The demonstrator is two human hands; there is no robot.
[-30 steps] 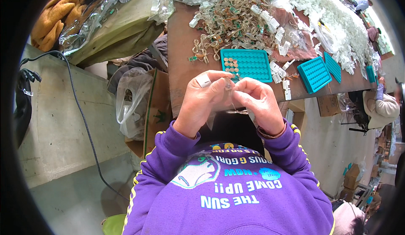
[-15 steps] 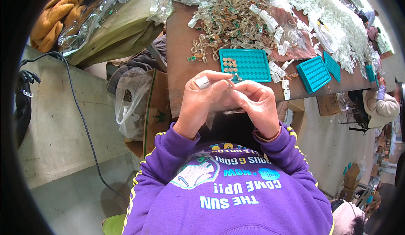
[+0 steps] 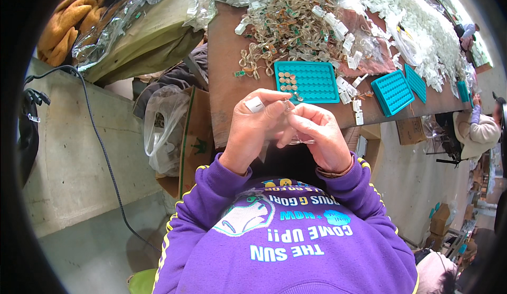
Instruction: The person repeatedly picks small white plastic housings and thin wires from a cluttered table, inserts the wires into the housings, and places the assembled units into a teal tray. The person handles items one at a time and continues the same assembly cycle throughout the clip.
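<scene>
Above the table's near edge, my left hand (image 3: 247,130) and my right hand (image 3: 325,135) meet, fingers closed. My left thumb and index finger pinch a tiny shiny piece (image 3: 287,105), too small to name. A white band-like piece (image 3: 254,105) sits on the left index finger. From my right fingers hangs a thin clear cable (image 3: 302,141), partly hidden by the hand. Just beyond the fingertips lies a teal compartment tray (image 3: 319,83). Several small round coppery parts (image 3: 287,80) fill pockets at its left side, with a loose one or two by its near edge.
Bundled clear cables (image 3: 296,25) heap up at the back of the brown table (image 3: 227,56). White plastic pieces (image 3: 422,35) are piled to the right, near more teal trays (image 3: 393,93). A cardboard box (image 3: 195,135) with a plastic bag stands lower left. Another person (image 3: 475,127) sits far right.
My right fingers have curled and shifted slightly, and the clear cable loop now shows under them. The left hand stays nearly in place, still pinching.
</scene>
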